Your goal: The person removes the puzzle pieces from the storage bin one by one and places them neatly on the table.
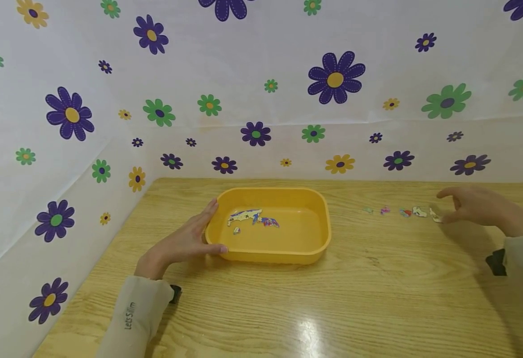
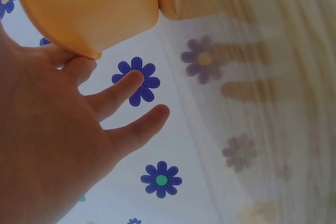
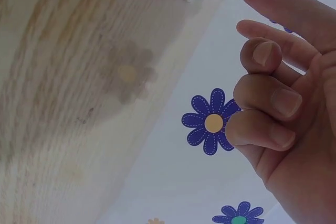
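Note:
A shallow yellow plastic tray (image 1: 272, 257) stands on the table. My left hand (image 1: 185, 243) holds its left end, thumb on the front rim and fingers along the left side. In the left wrist view, two fingers of the left hand (image 2: 58, 124) stretch past the tray's edge (image 2: 97, 40). Small cream and blue-purple cutout pieces (image 1: 245, 215) lie inside the tray. My right hand (image 1: 480, 209) hovers at the right end of a row of small flat pieces (image 1: 419, 212), nearest a cream piece (image 1: 435, 215). Its thumb and forefinger are apart, its other fingers bent, with nothing seen between them.
The pale wood table (image 1: 333, 303) meets a white flower-print sheet (image 1: 283, 104) at the back and left. A row of several small coloured pieces, including a pink one (image 1: 384, 210) and a red-blue one (image 1: 405, 213), lies right of the tray.

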`<state>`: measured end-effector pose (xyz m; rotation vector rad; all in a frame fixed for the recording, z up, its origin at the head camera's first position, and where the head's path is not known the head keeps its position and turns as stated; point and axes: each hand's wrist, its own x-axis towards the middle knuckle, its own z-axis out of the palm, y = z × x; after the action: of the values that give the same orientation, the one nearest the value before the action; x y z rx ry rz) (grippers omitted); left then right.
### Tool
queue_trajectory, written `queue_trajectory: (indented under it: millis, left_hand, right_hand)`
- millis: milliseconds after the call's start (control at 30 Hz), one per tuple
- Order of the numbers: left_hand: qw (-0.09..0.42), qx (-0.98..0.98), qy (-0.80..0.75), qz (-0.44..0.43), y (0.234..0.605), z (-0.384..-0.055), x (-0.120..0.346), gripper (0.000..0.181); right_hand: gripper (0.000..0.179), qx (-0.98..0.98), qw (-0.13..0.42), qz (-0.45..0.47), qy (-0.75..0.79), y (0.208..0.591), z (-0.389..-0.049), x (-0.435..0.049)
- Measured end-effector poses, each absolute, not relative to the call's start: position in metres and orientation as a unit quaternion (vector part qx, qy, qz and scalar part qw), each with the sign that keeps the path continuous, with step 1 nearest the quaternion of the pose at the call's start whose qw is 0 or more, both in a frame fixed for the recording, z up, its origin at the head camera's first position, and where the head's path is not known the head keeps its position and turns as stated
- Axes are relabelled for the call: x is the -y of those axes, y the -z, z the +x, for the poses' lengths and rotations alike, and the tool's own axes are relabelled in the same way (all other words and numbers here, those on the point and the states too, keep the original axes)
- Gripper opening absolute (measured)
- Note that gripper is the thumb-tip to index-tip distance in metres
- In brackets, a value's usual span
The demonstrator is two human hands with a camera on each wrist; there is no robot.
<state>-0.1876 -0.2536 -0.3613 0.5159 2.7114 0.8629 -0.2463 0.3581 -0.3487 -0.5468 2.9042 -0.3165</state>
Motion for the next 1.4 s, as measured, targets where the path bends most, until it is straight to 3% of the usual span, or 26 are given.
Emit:
queue_trajectory:
  millis: [833,1400]
  left_hand:
    - [0.125,-0.928,-0.303,0.176,0.358,-0.186,0.253,0.119]
    - [0.123,-0.931,-0.297,0.176,0.360,-0.187,0.254,0.119]
  right_hand:
    - [0.047,-0.947,0.018,-0.274,0.167,0.307,-0.250,-0.276]
    - [0.044,-0.923,0.020,-0.331,0.195,0.285,-0.258,-0.206]
